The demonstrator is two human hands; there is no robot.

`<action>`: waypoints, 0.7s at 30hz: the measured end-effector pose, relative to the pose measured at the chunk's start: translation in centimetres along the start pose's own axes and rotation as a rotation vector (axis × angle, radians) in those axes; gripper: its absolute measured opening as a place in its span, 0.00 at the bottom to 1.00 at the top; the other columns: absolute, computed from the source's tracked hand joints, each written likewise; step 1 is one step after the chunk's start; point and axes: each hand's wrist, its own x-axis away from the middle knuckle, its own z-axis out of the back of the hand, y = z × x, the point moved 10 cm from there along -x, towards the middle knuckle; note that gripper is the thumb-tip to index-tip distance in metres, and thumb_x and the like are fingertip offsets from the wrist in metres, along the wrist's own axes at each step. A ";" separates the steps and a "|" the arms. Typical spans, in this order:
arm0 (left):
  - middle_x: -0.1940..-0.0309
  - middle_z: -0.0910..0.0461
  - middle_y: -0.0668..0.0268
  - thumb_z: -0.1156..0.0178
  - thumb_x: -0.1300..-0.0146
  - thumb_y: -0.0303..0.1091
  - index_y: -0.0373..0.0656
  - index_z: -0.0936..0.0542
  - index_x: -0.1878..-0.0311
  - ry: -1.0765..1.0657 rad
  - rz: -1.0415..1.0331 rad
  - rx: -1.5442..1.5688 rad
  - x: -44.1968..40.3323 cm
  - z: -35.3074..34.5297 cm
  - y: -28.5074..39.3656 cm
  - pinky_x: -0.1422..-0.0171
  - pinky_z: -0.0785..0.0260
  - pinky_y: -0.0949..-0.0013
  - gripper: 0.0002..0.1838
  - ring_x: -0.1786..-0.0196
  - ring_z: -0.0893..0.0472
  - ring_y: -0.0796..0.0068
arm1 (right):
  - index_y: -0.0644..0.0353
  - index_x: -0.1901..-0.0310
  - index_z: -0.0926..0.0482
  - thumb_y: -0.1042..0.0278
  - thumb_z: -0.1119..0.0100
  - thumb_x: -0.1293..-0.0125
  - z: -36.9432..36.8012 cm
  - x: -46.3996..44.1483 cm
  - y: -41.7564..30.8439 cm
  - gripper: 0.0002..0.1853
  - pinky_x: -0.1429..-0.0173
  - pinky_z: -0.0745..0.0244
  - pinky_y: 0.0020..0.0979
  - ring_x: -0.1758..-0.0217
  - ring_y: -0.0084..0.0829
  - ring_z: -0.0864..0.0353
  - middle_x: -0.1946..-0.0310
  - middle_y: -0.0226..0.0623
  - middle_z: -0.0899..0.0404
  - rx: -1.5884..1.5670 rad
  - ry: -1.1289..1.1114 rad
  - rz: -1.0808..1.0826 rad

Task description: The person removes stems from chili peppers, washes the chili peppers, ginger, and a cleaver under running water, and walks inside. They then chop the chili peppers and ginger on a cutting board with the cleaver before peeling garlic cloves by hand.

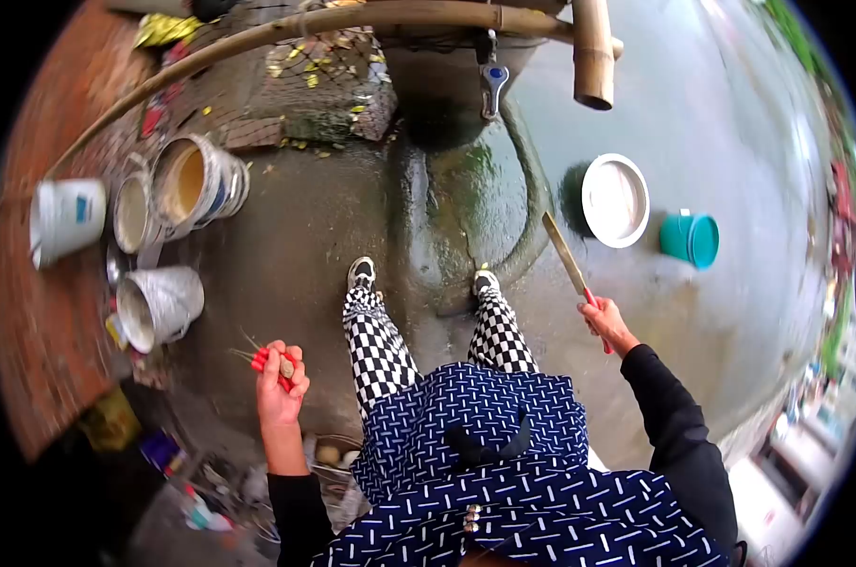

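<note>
My left hand (279, 402) is closed around a small bunch of red chillies (259, 360), with thin stalks poking out to the left. A small tan lump (286, 367), perhaps ginger, shows between the fingers. On the other side, my right hand (609, 323) grips the red handle of a long-bladed knife (566, 255). Its blade points forward and slightly left, away from my body. Both hands are held out at my sides above wet concrete.
A tap (491, 90) hangs over a wet, curbed basin area (521, 142). White buckets (69, 219) stand at left. A white basin (615, 200) and a teal bucket (690, 238) are at right. A bamboo pole (258, 42) crosses the top.
</note>
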 end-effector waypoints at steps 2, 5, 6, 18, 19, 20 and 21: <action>0.65 0.25 0.61 0.51 0.31 0.35 0.47 0.29 0.55 -0.135 0.274 0.099 -3.5 -1.9 -7.7 0.82 0.41 0.82 0.06 0.80 0.31 0.81 | 0.58 0.75 0.32 0.61 0.46 0.42 7.1 10.1 2.8 0.11 0.82 0.40 0.24 0.85 0.19 0.37 0.84 0.25 0.33 0.019 0.181 -0.219; 0.63 0.25 0.61 0.50 0.32 0.33 0.46 0.29 0.55 -0.217 0.325 -0.002 -7.7 -4.1 -7.4 0.82 0.41 0.81 0.06 0.78 0.30 0.81 | 0.59 0.76 0.32 0.62 0.46 0.42 2.3 9.3 6.4 0.11 0.82 0.40 0.24 0.86 0.19 0.37 0.85 0.25 0.34 -0.121 0.177 -0.268; 0.60 0.25 0.60 0.49 0.33 0.32 0.46 0.29 0.54 -0.296 0.391 0.038 -9.3 -4.6 -9.1 0.81 0.40 0.81 0.06 0.73 0.26 0.79 | 0.58 0.77 0.32 0.62 0.46 0.43 2.1 10.4 6.3 0.12 0.82 0.41 0.24 0.86 0.19 0.37 0.85 0.26 0.33 -0.109 0.235 -0.285; 0.53 0.24 0.58 0.46 0.35 0.29 0.46 0.29 0.51 -0.618 0.528 -0.102 -19.2 -10.9 -26.0 0.71 0.31 0.76 0.10 0.57 0.20 0.71 | 0.69 0.64 0.22 0.49 0.51 0.43 -2.5 -7.9 14.7 0.25 0.52 0.29 0.43 0.56 0.48 0.21 0.65 0.56 0.21 0.113 0.502 -0.110; 0.56 0.24 0.59 0.46 0.34 0.31 0.46 0.29 0.53 -0.681 0.572 -0.063 -19.2 -12.6 -29.1 0.74 0.32 0.77 0.08 0.58 0.19 0.71 | 0.69 0.64 0.22 0.49 0.51 0.43 -2.2 -9.3 16.0 0.25 0.52 0.29 0.43 0.56 0.48 0.21 0.65 0.56 0.21 0.100 0.536 -0.112; 0.57 0.24 0.60 0.47 0.34 0.32 0.46 0.29 0.54 -0.735 0.600 -0.053 -19.3 -13.8 -31.4 0.75 0.33 0.78 0.07 0.61 0.19 0.73 | 0.69 0.62 0.23 0.49 0.51 0.43 -2.2 -10.9 16.9 0.25 0.51 0.29 0.44 0.55 0.49 0.22 0.62 0.57 0.22 0.178 0.573 -0.090; 0.58 0.24 0.60 0.47 0.34 0.34 0.46 0.29 0.55 -0.774 0.625 -0.055 -19.5 -14.3 -32.9 0.77 0.35 0.80 0.06 0.63 0.20 0.75 | 0.68 0.59 0.24 0.50 0.51 0.42 -3.2 -12.7 17.3 0.25 0.49 0.29 0.45 0.53 0.51 0.23 0.58 0.57 0.23 0.248 0.593 -0.067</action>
